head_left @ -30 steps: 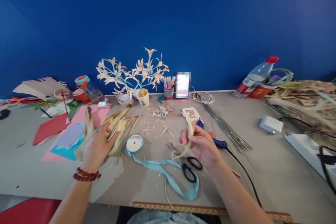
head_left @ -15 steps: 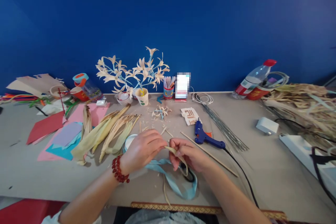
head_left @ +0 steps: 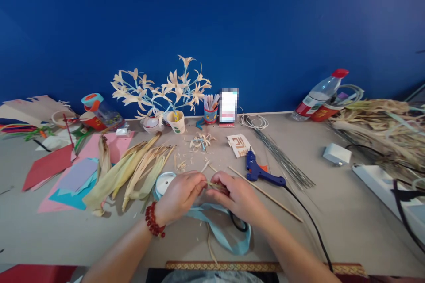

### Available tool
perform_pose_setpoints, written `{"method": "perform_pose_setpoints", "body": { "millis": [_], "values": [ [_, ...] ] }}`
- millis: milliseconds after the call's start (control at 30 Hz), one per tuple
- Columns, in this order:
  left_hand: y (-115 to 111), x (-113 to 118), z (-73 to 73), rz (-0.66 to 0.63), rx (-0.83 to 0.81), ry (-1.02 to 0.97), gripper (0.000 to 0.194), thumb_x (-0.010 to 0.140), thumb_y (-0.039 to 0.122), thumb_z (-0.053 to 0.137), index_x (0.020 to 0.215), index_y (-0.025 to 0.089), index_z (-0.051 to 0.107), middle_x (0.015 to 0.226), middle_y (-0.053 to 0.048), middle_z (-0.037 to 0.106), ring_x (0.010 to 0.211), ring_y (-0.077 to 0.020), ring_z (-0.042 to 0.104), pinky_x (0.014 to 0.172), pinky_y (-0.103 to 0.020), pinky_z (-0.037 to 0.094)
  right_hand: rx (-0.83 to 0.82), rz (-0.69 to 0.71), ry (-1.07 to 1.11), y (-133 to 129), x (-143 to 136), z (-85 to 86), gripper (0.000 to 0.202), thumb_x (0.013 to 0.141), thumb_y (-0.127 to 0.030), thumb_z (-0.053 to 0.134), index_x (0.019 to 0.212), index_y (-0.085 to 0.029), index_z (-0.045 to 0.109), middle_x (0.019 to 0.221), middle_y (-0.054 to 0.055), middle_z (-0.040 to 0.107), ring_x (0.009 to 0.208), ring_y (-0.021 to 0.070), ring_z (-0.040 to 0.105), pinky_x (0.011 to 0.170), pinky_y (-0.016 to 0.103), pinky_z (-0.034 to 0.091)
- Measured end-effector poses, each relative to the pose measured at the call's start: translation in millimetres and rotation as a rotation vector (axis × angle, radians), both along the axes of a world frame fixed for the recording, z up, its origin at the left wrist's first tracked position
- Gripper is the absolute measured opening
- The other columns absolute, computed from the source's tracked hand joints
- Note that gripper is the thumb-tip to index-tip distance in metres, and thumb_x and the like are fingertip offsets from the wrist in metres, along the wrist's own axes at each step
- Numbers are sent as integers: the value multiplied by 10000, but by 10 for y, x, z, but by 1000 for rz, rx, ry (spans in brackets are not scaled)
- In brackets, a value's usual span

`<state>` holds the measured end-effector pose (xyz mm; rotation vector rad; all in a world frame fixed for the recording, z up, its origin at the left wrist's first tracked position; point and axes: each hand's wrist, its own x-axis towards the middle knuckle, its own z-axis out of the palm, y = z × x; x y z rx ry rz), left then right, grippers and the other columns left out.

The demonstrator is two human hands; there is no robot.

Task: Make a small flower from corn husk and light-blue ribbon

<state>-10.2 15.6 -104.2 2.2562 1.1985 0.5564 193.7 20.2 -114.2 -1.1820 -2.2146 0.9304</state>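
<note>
Between my two hands a thin pale strip of corn husk (head_left: pixel 212 184) is stretched, mostly hidden by the fingers. My left hand (head_left: pixel 186 192), with red beads on its wrist, pinches one end. My right hand (head_left: pixel 235 192) is closed around the other end. Under the hands lies a loop of light blue ribbon (head_left: pixel 219 232), its roll (head_left: pixel 164 182) beside my left hand. The black handle of scissors (head_left: pixel 239 222) shows below my right hand; the blades are hidden. A loose husk strip (head_left: pixel 210 245) lies nearer the table edge.
Corn husks (head_left: pixel 133 168) and coloured paper (head_left: pixel 78 174) lie left. Husk flowers stand in a paper cup (head_left: pixel 176 123) behind. On the right are a wooden stick (head_left: pixel 275 199), blue glue gun (head_left: pixel 262 174), wires (head_left: pixel 285 157), a power strip (head_left: pixel 375 181) and a leaning bottle (head_left: pixel 318 95).
My right hand has turned over, its back now upward, and its fingers have closed over the husk strip. The strip's dangling end no longer shows. My left hand still pinches.
</note>
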Motion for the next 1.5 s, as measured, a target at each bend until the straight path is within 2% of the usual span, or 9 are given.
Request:
{"method": "perform_pose_setpoints", "body": {
  "millis": [267,567,700,833,967,1067,1133,1233,1500],
  "values": [
    [41,-53,-21,-42,0,-124,241,960,249,415,819,185,601,753,-14,621,748,-149,566,707,-269,420,-4,24,-35,51,27,-33,362,996,-404,377,788,-196,587,613,1,582,613,147,555,586,239,331],
    [58,-135,-113,-4,293,-236,100,865,185,610,940,201,673,827,-30,710,856,-173,633,845,-331,458,-751,-17,631,70,3,-157,565,882,-582,500,490,-176,476,326,-54,412,299,52,263,344,191,184],
    [37,-108,-119,51,288,-256,57,858,182,618,888,201,663,800,-19,704,814,-163,635,839,-332,464,-895,-8,999,74,-11,-217,437,792,-527,663,585,-150,583,399,-33,521,307,33,208,315,171,141],
    [11,-63,-107,108,228,-289,40,863,203,617,849,199,655,793,-18,703,802,-157,636,779,-299,474,-737,-6,1107,75,5,-169,349,800,-480,678,901,-149,727,558,-4,583,387,53,302,374,181,314],
    [-14,-45,-68,122,188,-324,80,883,201,580,865,191,658,803,-29,695,793,-156,631,751,-287,476,-237,-33,629,78,50,-93,367,954,-369,472,1226,-186,640,728,54,660,639,166,596,650,306,506],
    [-27,-65,-48,110,179,-354,99,892,180,554,884,190,653,801,-29,687,798,-155,627,751,-285,477,158,-40,303,85,56,-94,352,930,-270,504,1266,-218,596,1107,113,675,955,229,627,869,370,476],
    [-25,-87,-50,129,178,-375,95,889,176,561,890,193,654,804,-28,685,796,-153,628,742,-281,479,298,-50,218,91,54,-107,308,919,-237,520,1210,-204,614,1081,116,681,971,230,622,856,353,473],
    [-8,-118,-70,164,182,-382,82,873,173,589,895,200,663,823,-28,685,795,-150,630,733,-277,486,322,-81,170,94,71,-85,200,928,-249,527,1071,-193,655,863,74,684,803,192,619,725,291,465],
    [39,-154,-92,107,338,-321,197,869,119,574,1003,223,673,884,-36,725,900,-173,644,833,-326,500,-76,-9,194,71,130,53,271,961,-371,481,801,-182,594,649,-20,568,593,110,490,547,212,347]
  ]
}}
